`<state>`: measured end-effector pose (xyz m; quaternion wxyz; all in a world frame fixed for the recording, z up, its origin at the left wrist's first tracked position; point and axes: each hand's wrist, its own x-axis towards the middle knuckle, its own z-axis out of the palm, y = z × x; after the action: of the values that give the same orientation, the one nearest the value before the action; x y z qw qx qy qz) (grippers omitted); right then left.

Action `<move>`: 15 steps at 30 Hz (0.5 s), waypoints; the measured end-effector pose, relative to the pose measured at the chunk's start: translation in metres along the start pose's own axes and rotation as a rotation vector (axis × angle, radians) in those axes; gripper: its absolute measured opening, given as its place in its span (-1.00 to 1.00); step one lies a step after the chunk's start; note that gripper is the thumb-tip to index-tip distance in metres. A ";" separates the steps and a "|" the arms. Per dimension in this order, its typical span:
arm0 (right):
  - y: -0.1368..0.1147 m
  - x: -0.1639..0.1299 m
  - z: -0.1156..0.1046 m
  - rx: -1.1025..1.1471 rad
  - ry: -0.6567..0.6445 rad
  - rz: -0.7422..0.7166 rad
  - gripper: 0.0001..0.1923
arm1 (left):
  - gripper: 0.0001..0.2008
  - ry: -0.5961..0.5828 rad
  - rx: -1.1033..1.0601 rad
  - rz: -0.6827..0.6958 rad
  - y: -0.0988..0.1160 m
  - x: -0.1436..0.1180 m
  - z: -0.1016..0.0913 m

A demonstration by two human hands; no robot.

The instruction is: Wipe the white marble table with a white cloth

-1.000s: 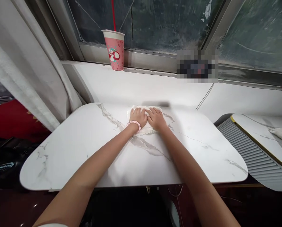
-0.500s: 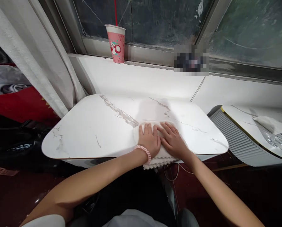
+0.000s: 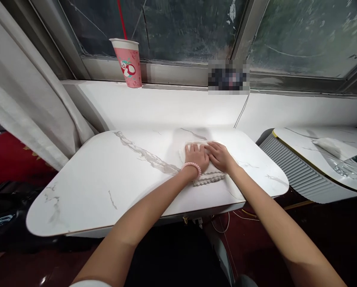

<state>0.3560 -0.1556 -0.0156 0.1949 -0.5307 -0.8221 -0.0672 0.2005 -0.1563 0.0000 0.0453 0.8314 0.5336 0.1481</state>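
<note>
A folded white cloth (image 3: 210, 178) with a scalloped edge lies on the white marble-patterned tabletop (image 3: 85, 183), right of its middle. My left hand (image 3: 198, 158), with a pink coiled band at the wrist, presses on the cloth from above, fingers stretched forward. Close against it, my right hand (image 3: 220, 156) also lies on the cloth, its fingers angled to the left and nearly touching the left hand. Both palms face down and hide part of the cloth. Neither hand appears to be wrapped around it.
A pink paper cup (image 3: 130, 67) with a red straw stands on the window ledge, near a blurred-out dark item (image 3: 228, 77). On the right, a second marble-patterned table (image 3: 298, 137) holds a clear plastic bottle (image 3: 350, 167) and a white packet (image 3: 336, 148). A pale curtain (image 3: 41, 87) hangs at left.
Both hands have pushed the cloth from the tabletop's front edge farther in, toward the wall. The cloth no longer hangs over the edge. The camera view has shifted a little.
</note>
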 end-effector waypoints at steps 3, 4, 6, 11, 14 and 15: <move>0.007 0.032 0.010 0.022 0.003 -0.012 -0.53 | -0.50 0.039 0.001 -0.047 -0.016 0.025 0.003; 0.008 0.041 0.013 0.025 0.005 -0.017 -0.53 | -0.51 0.049 0.003 -0.065 -0.021 0.033 0.004; 0.011 0.058 0.018 0.031 0.007 -0.015 -0.53 | -0.52 0.067 0.006 -0.093 -0.030 0.048 0.007; 0.029 0.091 0.029 0.089 0.009 0.030 -0.54 | -0.54 0.069 0.006 -0.117 -0.043 0.085 0.010; 0.048 0.103 0.034 0.123 0.012 0.026 -0.55 | -0.55 0.078 0.002 -0.131 -0.042 0.105 0.014; 0.055 0.106 0.035 0.133 0.011 0.021 -0.55 | -0.54 0.079 0.005 -0.137 -0.040 0.111 0.016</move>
<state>0.3588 -0.0309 -0.0112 0.2353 -0.5246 -0.8181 -0.0132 0.2131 -0.0380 -0.0023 0.0322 0.7865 0.5911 0.1762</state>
